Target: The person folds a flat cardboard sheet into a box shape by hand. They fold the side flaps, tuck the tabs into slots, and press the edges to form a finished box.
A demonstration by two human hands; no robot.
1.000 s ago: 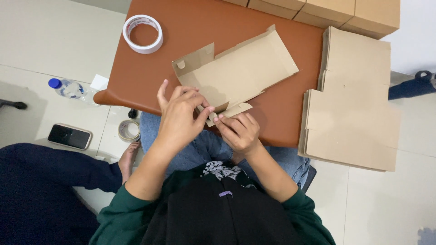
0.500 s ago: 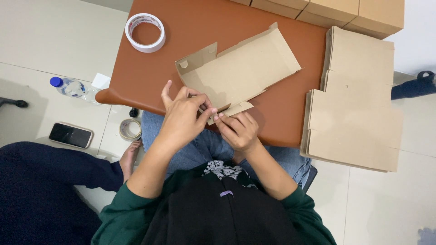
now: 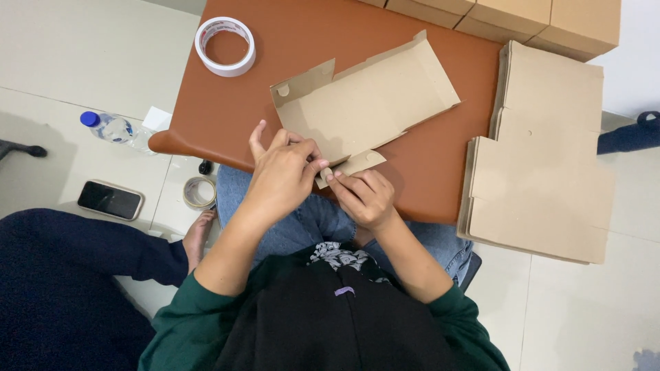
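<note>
Below, a brown table (image 3: 227, 110) is filling the upper middle of the view, seen from above the person sitting at its near edge. A stack of flat cardboard sheets (image 3: 543, 158) is lying at its right side, hanging over the edge, and folded boxes (image 3: 543, 17) are lining the far edge. A flat cardboard box blank (image 3: 368, 103) is lying at the middle of the table, its near flap (image 3: 354, 163) reaching over the edge towards the person. Both hands are meeting at that flap: the left hand (image 3: 282, 175) is curling over its left end with fingertips pinching the cardboard, and the right hand (image 3: 364, 196) is gripping it from below, just beside the left. A white tape roll (image 3: 225, 47) is sitting at the far left corner. On the floor, a water bottle (image 3: 110, 128), a phone (image 3: 110, 200) and a smaller tape roll (image 3: 200, 192) are lying left of the table.
</note>
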